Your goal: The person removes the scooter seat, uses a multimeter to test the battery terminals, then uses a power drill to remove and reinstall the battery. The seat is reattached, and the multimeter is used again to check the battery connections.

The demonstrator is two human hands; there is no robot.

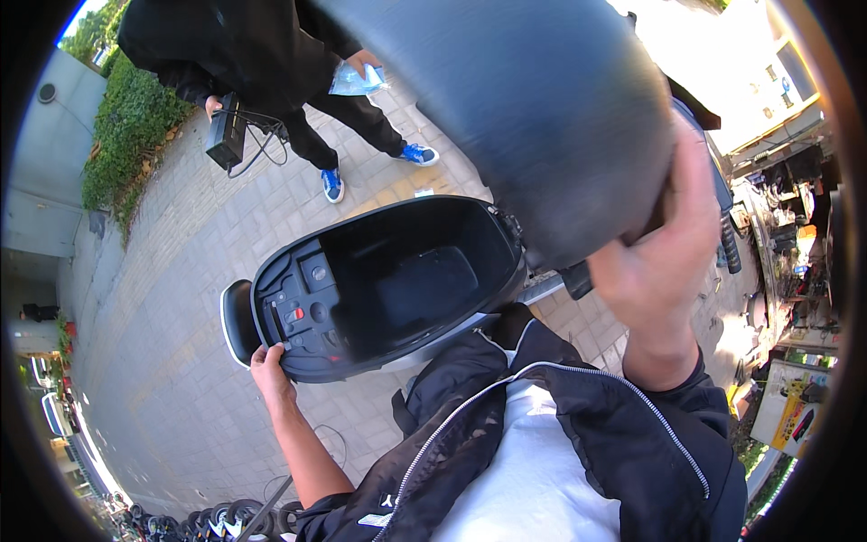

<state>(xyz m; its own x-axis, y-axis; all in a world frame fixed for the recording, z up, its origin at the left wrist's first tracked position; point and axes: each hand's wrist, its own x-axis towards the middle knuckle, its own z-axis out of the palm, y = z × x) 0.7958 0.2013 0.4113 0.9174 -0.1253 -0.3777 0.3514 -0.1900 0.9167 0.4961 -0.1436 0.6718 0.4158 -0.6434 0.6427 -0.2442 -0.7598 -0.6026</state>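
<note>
A scooter's black under-seat storage bin point(397, 271) lies uncovered in front of me, with a small red part on the moulded tray at its left end. My left hand point(273, 375) grips the rim at that end, beside the black rear pad point(238, 323). Above the bin's right end, the dark scooter seat point(560, 117) is tilted up on its hinge and slightly blurred. My right hand point(664, 244) is closed around the seat's edge, thumb on the near side; some of its fingers are hidden.
Across the scooter stands a person in dark clothes point(244, 54), holding a black box with cables point(226, 137) and a blue-and-white packet point(358, 79). Cluttered shelves point(799, 244) stand at right. Parked two-wheelers point(226, 519) line the lower left, and a hedge point(135, 117) the upper left.
</note>
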